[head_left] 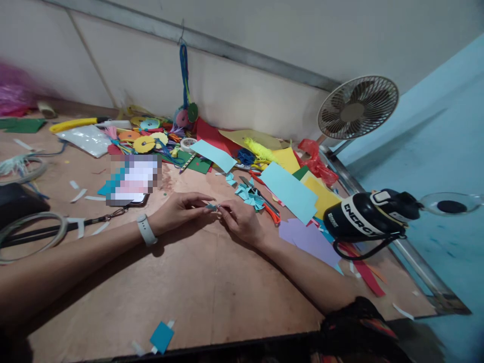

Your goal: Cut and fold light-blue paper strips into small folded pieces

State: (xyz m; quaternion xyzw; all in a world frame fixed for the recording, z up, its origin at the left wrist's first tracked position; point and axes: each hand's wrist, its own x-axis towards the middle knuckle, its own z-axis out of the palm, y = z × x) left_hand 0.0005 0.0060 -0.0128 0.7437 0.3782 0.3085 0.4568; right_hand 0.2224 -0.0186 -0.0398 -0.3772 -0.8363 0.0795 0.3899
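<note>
Near the middle of the table [212,282], my left hand [181,210] and my right hand [242,220] meet with fingertips pinched around a small blue paper piece [212,206]. The left fingers grip its left side, the right fingers its right side. Its exact shape is too small to tell. Behind my right hand lies a pile of folded light-blue paper pieces [250,195], beside orange-handled scissors [271,214]. A phone [133,181], partly blurred, rests to the left, beyond my left wrist.
Light-blue sheets [290,190], a purple sheet [310,241] and a black bottle [363,217] lie at the right. Round paper tags [144,144] and tassels clutter the back. A fan [357,107] stands back right. A blue square [162,337] lies near the front edge.
</note>
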